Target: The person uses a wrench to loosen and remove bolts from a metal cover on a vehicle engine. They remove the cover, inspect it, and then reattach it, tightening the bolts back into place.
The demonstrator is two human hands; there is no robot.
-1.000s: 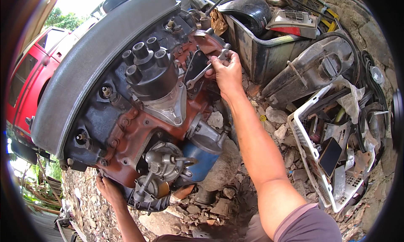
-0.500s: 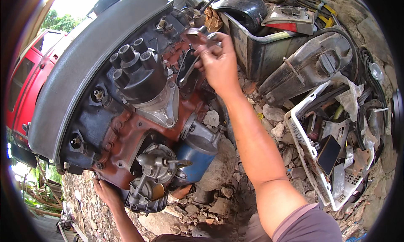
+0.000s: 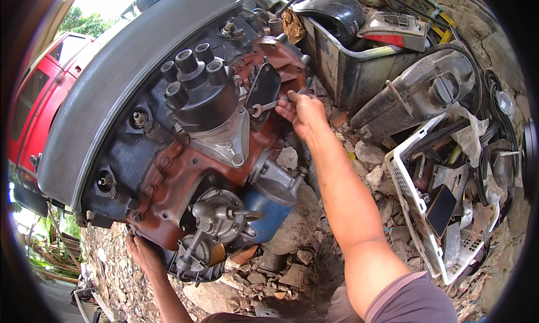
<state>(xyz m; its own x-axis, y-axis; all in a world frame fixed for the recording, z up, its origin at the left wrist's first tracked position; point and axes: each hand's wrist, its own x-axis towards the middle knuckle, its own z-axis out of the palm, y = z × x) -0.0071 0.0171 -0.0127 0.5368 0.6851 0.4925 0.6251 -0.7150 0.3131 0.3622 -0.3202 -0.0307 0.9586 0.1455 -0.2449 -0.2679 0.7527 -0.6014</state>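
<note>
An engine with a red block [image 3: 157, 216] fills the middle, with a black distributor cap [image 3: 202, 109], a silver pump [image 3: 216, 216] and a blue cylinder [image 3: 264, 213]. My right hand [image 3: 300, 112] is closed on a metal wrench [image 3: 268, 105], whose open jaw sits on a bolt at the lower part of a small black plate [image 3: 265, 84], right of the distributor. My left hand [image 3: 146, 253] grips the engine's lower left edge from outside; its fingertips are partly hidden against the casting.
A grimy bin [image 3: 356, 70] holding a helmet [image 3: 331, 17], a dark tank [image 3: 410, 98] and a white crate [image 3: 404, 182] with metal parts and a phone [image 3: 442, 208] lie at right on rubble [image 3: 292, 275]. A red vehicle [image 3: 33, 121] stands behind at left.
My right hand rose with the wrench half a second ago and has since come down, leaving the wrench lying flatter across the bolt. My left hand stays at the engine's edge.
</note>
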